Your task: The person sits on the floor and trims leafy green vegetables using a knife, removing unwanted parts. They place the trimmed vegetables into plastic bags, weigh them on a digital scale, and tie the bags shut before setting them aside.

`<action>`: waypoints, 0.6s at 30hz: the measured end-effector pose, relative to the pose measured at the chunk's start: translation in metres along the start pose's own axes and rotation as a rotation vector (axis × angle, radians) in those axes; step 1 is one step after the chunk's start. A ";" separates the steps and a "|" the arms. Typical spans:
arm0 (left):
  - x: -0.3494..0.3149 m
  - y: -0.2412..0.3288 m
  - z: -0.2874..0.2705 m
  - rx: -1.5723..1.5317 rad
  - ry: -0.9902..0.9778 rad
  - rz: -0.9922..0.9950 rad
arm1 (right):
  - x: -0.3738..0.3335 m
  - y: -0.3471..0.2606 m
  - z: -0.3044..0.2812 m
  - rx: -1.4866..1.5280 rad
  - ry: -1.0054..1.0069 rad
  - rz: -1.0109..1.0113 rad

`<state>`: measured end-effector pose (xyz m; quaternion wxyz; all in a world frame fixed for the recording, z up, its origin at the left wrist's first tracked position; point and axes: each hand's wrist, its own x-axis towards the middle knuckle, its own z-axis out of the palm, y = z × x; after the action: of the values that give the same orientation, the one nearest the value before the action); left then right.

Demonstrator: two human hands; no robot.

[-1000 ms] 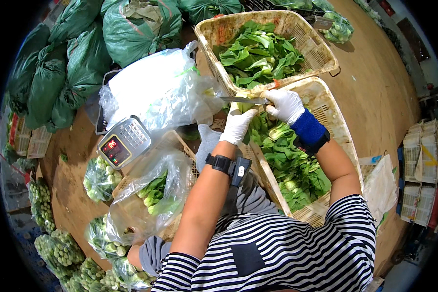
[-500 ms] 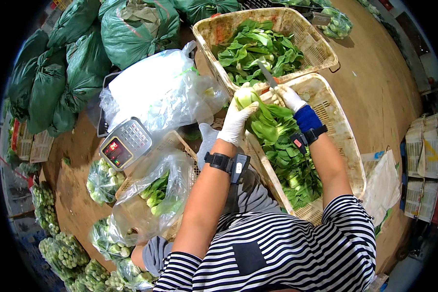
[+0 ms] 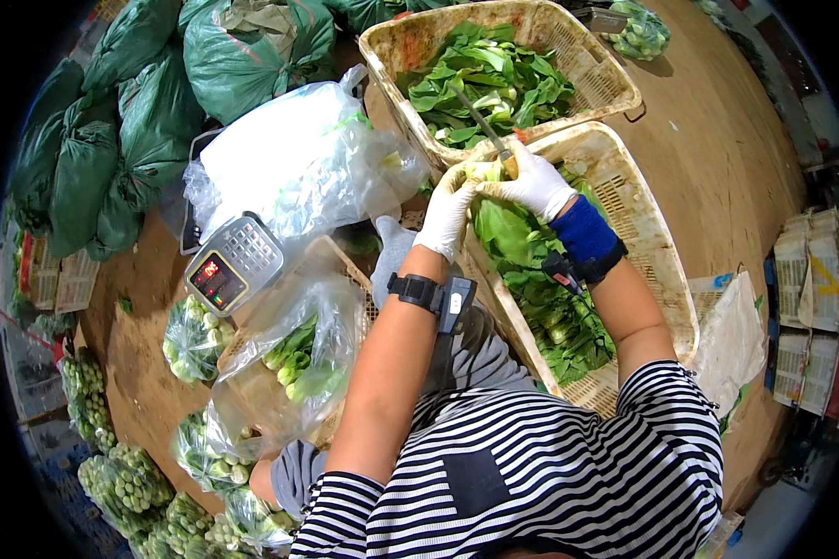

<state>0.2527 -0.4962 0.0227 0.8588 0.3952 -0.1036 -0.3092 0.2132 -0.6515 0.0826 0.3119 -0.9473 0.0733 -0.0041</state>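
Note:
My gloved left hand (image 3: 447,210) is closed around the stem end of a bok choy (image 3: 503,233), whose leaves hang down over the near crate. In my gloved right hand (image 3: 535,184) is a knife (image 3: 480,118), its blade pointing up and away to the left. The right fingers also meet the bok choy's stem end, beside the left fingers. More bok choy (image 3: 573,340) lies in the near crate (image 3: 669,247) under my hands. Loose green leaves (image 3: 494,79) fill part of the far crate (image 3: 615,86).
Left of my hands are a stack of clear plastic bags (image 3: 284,154) and a digital scale (image 3: 235,264). An open plastic bag with greens (image 3: 294,359) stands by my left forearm. Bagged bok choy (image 3: 196,340) and large green sacks (image 3: 252,61) sit farther left. A white sheet (image 3: 732,340) lies at right.
My right hand has come left against the left hand and the bok choy. The knife has swung to point farther up and left. The view has shifted slightly.

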 end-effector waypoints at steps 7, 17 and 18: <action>-0.005 0.013 0.003 -0.020 -0.132 -0.437 | -0.017 0.061 -0.006 1.165 -0.438 0.157; 0.031 0.046 0.017 0.533 -0.122 0.074 | -0.074 0.022 -0.016 1.555 -0.048 0.119; 0.004 0.043 0.034 0.730 -0.217 0.119 | -0.077 0.024 -0.018 1.484 -0.086 0.043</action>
<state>0.2611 -0.4987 0.0772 0.6623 0.6330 -0.3200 -0.2416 0.1329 -0.6703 0.0859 0.8725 -0.4852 0.0574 -0.0092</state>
